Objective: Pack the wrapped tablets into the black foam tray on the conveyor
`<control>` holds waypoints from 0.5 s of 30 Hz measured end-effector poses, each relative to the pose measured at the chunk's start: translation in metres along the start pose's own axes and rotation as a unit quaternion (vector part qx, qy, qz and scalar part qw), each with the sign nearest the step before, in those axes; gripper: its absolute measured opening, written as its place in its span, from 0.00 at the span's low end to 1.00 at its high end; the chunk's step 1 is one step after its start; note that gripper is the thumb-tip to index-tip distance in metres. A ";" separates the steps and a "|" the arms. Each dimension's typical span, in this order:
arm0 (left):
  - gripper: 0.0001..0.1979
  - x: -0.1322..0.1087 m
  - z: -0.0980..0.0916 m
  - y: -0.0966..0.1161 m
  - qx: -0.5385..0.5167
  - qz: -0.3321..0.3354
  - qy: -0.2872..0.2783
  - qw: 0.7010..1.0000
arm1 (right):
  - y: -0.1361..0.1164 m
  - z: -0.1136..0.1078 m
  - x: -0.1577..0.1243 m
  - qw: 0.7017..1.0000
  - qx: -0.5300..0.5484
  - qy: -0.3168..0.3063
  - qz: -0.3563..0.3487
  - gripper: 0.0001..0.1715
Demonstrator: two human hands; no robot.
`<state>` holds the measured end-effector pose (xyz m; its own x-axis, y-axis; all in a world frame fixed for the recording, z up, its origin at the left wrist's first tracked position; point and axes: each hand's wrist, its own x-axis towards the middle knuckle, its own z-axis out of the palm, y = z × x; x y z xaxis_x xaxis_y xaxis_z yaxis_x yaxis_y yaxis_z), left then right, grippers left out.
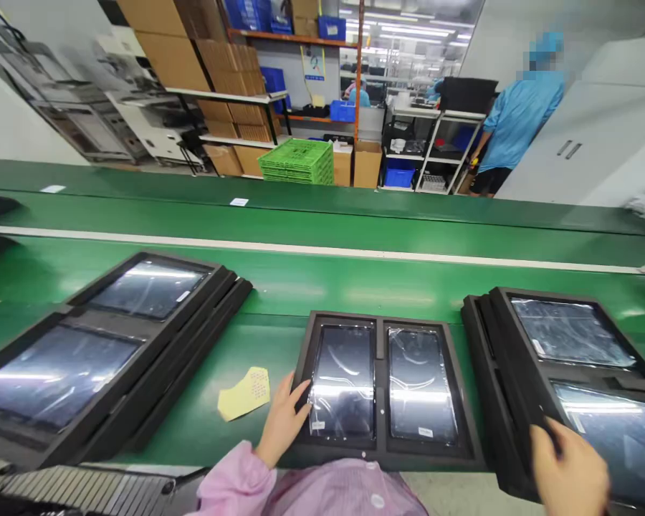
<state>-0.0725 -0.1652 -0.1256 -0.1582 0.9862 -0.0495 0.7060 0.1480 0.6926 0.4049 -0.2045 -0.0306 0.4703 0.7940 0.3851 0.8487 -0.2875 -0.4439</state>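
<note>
Directly before me lies a black foam tray (379,387) with two dark, film-covered screens side by side, a left screen (345,380) and a right screen (422,383). My left hand (284,419) rests over the tray's left rim, fingers spread, their tips by the left screen's edge. At the right, my right hand (570,466) is closed around the near-left rim of the top foam tray (537,387) of a stack; its fingertips are partly hidden and slightly blurred. That top tray also carries two screens, the farther one (572,332) fully visible.
To the left stands another tilted stack of black foam trays (188,344) with screens. A yellow paper sheet (244,394) lies on the green work surface (279,301). Beyond are green crates (298,161), cardboard boxes (231,68) and a person in blue (524,122).
</note>
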 end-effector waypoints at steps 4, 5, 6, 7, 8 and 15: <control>0.18 0.004 0.010 -0.005 0.034 0.035 0.003 0.999 | -0.112 0.091 -0.005 0.959 0.082 -0.124 -0.240 0.19; 0.16 0.010 0.010 -0.005 0.032 0.028 0.007 0.999 | -0.137 0.113 -0.007 0.952 0.085 -0.139 -0.258 0.18; 0.15 0.016 0.009 -0.005 0.029 0.019 0.008 0.999 | -0.159 0.134 -0.008 0.948 0.084 -0.147 -0.268 0.16; 0.15 0.021 0.009 -0.005 0.025 0.010 0.005 1.000 | -0.178 0.153 -0.008 0.947 0.081 -0.153 -0.272 0.15; 0.16 0.026 0.008 -0.004 0.020 0.002 -0.005 1.000 | -0.194 0.170 -0.007 0.946 0.074 -0.159 -0.273 0.13; 0.32 0.031 0.006 -0.002 -0.033 -0.061 -0.098 0.993 | -0.234 0.230 0.011 0.951 0.024 -0.192 -0.243 0.08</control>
<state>-0.0745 -0.1342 -0.1332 -0.0971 0.9578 -0.2706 0.6424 0.2680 0.7180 0.1562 -0.0052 -0.1085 -0.1040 0.9664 0.2353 0.9268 0.1799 -0.3295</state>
